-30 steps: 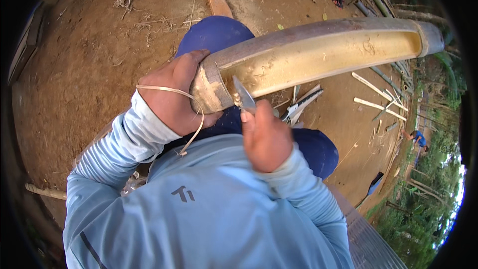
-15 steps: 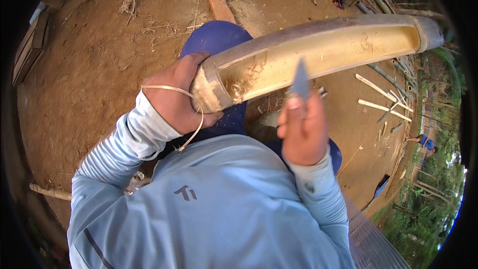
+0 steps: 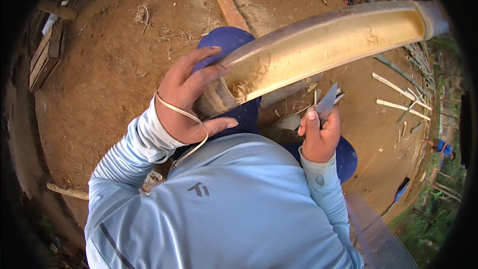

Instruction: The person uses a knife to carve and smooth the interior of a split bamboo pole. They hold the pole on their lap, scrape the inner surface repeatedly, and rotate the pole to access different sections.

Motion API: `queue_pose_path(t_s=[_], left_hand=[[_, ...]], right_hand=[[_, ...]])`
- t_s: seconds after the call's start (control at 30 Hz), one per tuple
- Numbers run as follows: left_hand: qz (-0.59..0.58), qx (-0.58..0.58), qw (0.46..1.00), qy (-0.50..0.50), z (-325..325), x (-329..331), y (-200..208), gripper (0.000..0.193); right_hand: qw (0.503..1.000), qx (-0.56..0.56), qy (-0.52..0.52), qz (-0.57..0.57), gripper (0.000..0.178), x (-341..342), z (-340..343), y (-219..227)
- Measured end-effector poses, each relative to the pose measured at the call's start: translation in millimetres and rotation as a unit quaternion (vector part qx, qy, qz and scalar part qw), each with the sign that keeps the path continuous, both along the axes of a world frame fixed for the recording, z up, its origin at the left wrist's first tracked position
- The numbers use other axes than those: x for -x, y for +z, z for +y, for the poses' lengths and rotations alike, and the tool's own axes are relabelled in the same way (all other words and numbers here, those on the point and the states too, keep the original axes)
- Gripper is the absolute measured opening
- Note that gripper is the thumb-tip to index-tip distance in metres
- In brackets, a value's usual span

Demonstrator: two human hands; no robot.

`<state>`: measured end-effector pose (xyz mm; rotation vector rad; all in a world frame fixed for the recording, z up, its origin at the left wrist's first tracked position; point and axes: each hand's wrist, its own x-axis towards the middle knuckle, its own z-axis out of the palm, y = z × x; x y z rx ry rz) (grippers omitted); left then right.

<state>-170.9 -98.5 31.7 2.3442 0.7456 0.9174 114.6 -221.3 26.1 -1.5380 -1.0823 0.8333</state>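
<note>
Clearly, the right hand [image 3: 321,137] grips a knife [image 3: 327,101], its blade pointing away. The left hand [image 3: 185,100] spreads wide, fingers over the left end of a hollowed bamboo length [image 3: 333,42], which extends far right. Curled shavings [image 3: 242,91] lie inside its left end; pale strips [image 3: 401,90] rest on the ground [image 3: 368,134], right.

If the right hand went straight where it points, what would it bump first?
Probably the hollowed bamboo piece: the right hand points its knife up the picture, toward the bamboo's lower edge. Depth is unclear, so it might pass underneath instead.
</note>
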Motion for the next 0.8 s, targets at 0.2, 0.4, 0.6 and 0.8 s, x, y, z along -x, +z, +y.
queue_pose_path(t_s=[0.2,0.4,0.6,0.8], left_hand=[[0.081,-0.012,0.996,0.021,-2.6,-21.1,16.1,0.059],[0.079,-0.012,0.996,0.041,-7.0,-31.9,15.7,0.035],[-0.06,0.118,0.99,0.049,-17.1,-30.6,13.8,0.013],[-0.343,0.41,0.842,-0.074,25.9,56.8,-1.2,0.024]], right_hand=[[1.0,0.014,-0.004,0.018,0.021,-2.6,-1.3,-8.6],[0.999,0.026,0.023,0.007,0.023,-9.6,-6.4,-28.3],[0.997,0.01,0.07,0.019,0.025,-8.7,-3.0,-23.7],[0.997,-0.006,0.072,0.038,0.024,-12.2,-5.6,-26.6]])
